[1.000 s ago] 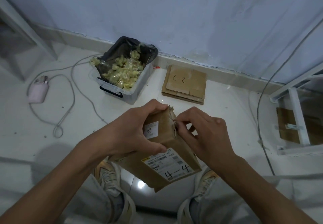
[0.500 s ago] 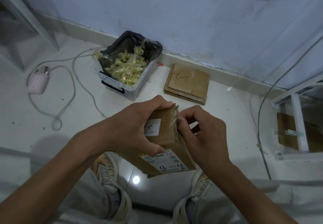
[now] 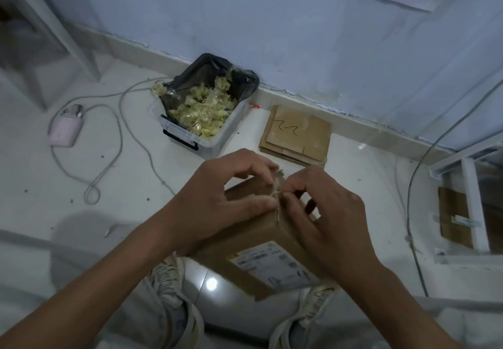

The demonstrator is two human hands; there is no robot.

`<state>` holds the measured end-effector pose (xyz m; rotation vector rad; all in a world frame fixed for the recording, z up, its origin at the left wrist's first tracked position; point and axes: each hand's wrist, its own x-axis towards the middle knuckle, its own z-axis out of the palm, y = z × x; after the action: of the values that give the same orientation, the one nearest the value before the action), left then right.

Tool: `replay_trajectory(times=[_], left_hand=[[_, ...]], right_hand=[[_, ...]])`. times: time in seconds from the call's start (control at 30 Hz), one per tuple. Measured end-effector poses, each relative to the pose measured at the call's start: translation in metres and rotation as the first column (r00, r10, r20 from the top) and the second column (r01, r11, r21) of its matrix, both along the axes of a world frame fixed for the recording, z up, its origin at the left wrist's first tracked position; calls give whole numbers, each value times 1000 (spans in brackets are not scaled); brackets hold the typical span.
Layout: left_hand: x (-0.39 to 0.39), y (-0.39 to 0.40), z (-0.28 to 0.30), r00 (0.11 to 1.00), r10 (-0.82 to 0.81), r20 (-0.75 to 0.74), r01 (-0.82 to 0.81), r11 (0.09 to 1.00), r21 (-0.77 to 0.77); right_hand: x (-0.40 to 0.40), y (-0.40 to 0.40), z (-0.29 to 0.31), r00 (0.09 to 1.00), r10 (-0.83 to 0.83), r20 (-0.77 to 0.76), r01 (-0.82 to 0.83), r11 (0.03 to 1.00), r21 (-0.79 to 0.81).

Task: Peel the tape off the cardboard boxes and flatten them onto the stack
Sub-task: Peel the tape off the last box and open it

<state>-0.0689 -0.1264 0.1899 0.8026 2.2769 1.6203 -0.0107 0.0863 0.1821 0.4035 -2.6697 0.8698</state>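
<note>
Box (image 3: 275, 237) of brown cardboard sits in the lower middle of the frame, held above the person's shoes (image 3: 174, 280) and tilted, with a white printed label (image 3: 269, 263) on its near face. The left hand (image 3: 217, 201) curls round the box's upper left end, thumb pressed along the top edge. The right hand (image 3: 324, 212) pinches a thin, pale strip of tape (image 3: 276, 193) at the top seam, fingers bent tight; it covers the box's right side. Above the hands, a stack (image 3: 298, 136) of flattened cardboard lies by the wall, its top sheet marked in pen. Left of the stack stands a clear plastic bin (image 3: 209, 128) lined with a black bag and heaped with crumpled yellowish tape. At the left of the frame a small pink device (image 3: 65, 131) lies on the glossy white floor (image 3: 40, 199), with grey cable (image 3: 119, 131) looping from it. At the right edge a white frame (image 3: 471, 199) stands with more cardboard behind it. Compared with half a second ago, the box is turned so the label faces more toward the lower right, the small sticker on its upper face is now hidden under the left hand, and both hands are closer together over the seam.
</note>
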Motion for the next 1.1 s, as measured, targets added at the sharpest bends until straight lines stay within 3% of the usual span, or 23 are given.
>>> replay_trajectory(times=[0.13,0.27,0.47,0.6,0.7,0.77,0.9,1.1], left_hand=[[1,5,-5,985,76,-152,-81,996,-27],[9,15,-18,924,159,-349,-222,964,-149],[15,24,-44,736,137,-664,-315,936,-156],[14,28,-39,858,108,-503,-301,898,-321],[11,22,-40,954,148,-261,-200,962,-184],[8,18,-40,971,136,-195,-159,981,-109],[9,16,-37,975,148,-164,-160,985,-61],[13,20,-42,951,76,-301,-124,982,-144]], right_hand=[[1,4,-5,997,-66,-48,71,993,99],[2,2,-9,985,-101,-137,125,976,180],[-1,-7,-22,977,-132,-168,163,969,186],[-3,-6,-26,986,-117,-118,137,975,176],[-7,-1,-23,992,-106,-71,116,982,149],[-9,3,-21,993,-114,-30,116,986,118],[-7,3,-21,995,-90,-30,94,986,139],[-9,8,-25,999,3,-54,1,997,75]])
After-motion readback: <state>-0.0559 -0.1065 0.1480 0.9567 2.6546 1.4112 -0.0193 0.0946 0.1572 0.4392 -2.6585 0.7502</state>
